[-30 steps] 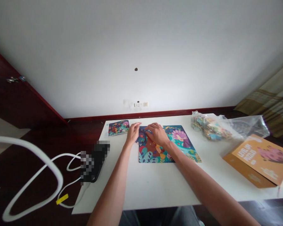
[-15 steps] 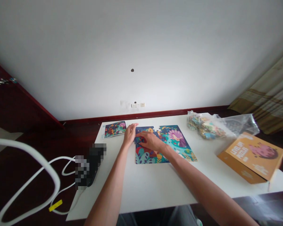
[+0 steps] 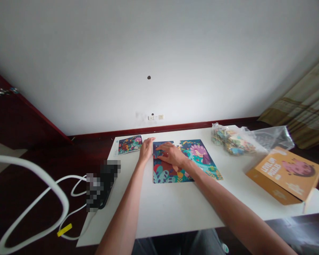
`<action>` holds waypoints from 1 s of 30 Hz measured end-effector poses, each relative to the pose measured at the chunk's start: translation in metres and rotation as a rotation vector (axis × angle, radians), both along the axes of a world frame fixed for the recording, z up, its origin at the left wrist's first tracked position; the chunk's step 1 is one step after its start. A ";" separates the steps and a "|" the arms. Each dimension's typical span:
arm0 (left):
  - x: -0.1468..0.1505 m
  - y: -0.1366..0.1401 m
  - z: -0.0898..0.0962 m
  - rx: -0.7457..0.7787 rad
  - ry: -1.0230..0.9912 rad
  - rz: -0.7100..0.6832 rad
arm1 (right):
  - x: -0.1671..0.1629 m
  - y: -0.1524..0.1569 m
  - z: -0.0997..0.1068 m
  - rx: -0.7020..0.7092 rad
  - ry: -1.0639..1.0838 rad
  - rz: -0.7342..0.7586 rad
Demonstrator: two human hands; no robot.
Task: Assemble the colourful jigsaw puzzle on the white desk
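Observation:
A colourful jigsaw puzzle (image 3: 166, 177) lies on the white table, with a small gap along its far edge. My right hand (image 3: 172, 156) rests palm down over its left half, fingers spread and flat on the pieces. Part of the picture is hidden beneath that hand. Along the puzzle's left edge stands my left hand (image 3: 146, 150), turned on its side, its fingers extended forward and nothing visible in them. Left of it lies a printed picture sheet (image 3: 130, 144) with a similar design.
At the right stand an orange puzzle box (image 3: 284, 175) and a clear plastic bag (image 3: 234, 140) of loose pieces. A pixelated black object (image 3: 106, 184) sits at the table's left edge, near a thick white cable (image 3: 61, 194) with a yellow tag. A wall rises behind the table (image 3: 170, 212).
My right hand has flattened, its fingers spreading from a bent pose onto the puzzle's left part. The left hand stays beside the edge. The view has shifted slightly.

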State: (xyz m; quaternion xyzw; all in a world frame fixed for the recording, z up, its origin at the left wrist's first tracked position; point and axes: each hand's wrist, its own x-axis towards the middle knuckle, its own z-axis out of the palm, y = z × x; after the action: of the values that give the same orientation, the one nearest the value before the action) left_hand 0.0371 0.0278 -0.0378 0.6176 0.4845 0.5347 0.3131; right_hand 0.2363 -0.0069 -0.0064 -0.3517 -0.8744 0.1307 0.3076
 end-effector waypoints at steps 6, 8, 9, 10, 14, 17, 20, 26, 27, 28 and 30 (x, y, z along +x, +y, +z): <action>0.009 -0.013 0.002 0.155 0.468 0.041 | 0.073 0.032 0.010 0.003 -0.044 -0.260; 0.014 -0.019 0.004 0.192 0.599 0.008 | 0.093 0.039 0.007 -0.044 -0.072 -0.294; 0.016 -0.022 0.005 0.204 0.635 -0.017 | 0.100 0.041 0.005 -0.068 -0.089 -0.291; 0.018 -0.024 0.006 0.211 0.661 -0.044 | 0.104 0.042 0.004 -0.091 -0.109 -0.277; 0.021 -0.027 0.007 0.170 0.774 -0.123 | 0.107 0.044 -0.001 -0.132 -0.162 -0.200; 0.021 -0.026 0.006 0.140 0.833 -0.140 | 0.103 0.044 -0.003 -0.111 -0.161 -0.189; 0.022 -0.026 0.006 0.145 0.837 -0.133 | 0.101 0.045 -0.007 -0.103 -0.147 -0.207; 0.022 -0.027 0.008 0.147 0.837 -0.130 | 0.101 0.047 -0.015 -0.083 -0.027 -0.260; 0.022 -0.027 0.007 0.148 0.838 -0.130 | 0.101 0.047 -0.015 -0.084 -0.010 -0.263; 0.021 -0.027 0.007 0.148 0.839 -0.130 | 0.101 0.047 -0.015 -0.083 -0.002 -0.265; 0.021 -0.027 0.006 0.149 0.838 -0.128 | 0.100 0.047 -0.016 -0.079 -0.006 -0.263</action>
State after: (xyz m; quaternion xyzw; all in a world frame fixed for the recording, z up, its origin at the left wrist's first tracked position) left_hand 0.0580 0.0008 -0.0317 0.8311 0.4906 0.2505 0.0763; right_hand 0.3360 0.0402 -0.0220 -0.4755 -0.8158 0.1226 0.3053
